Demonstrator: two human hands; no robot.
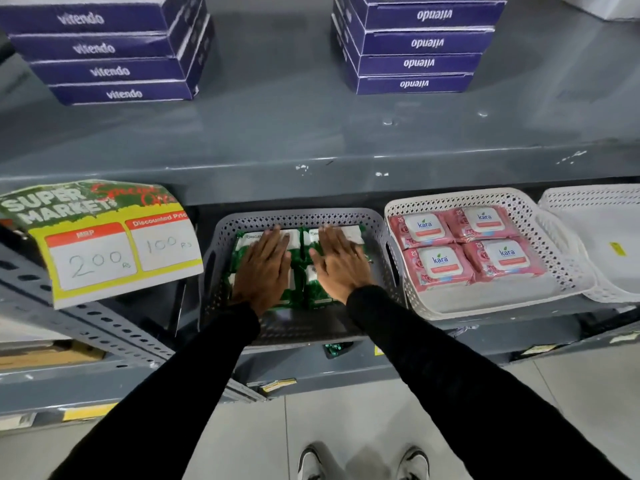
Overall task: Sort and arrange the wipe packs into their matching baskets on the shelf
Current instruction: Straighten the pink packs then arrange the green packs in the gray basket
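A grey perforated basket on the shelf holds several green wipe packs lying flat. My left hand rests palm down on the left packs with fingers spread. My right hand lies flat on the right packs, also with fingers apart. Neither hand grips anything. To the right, a white basket holds several pink kara wipe packs in two rows. Part of the green packs is hidden under my hands.
A second white basket stands at the far right, its contents unclear. A price sign hangs at the left. Two stacks of blue vitendo boxes sit on the upper shelf. My shoes are on the tiled floor.
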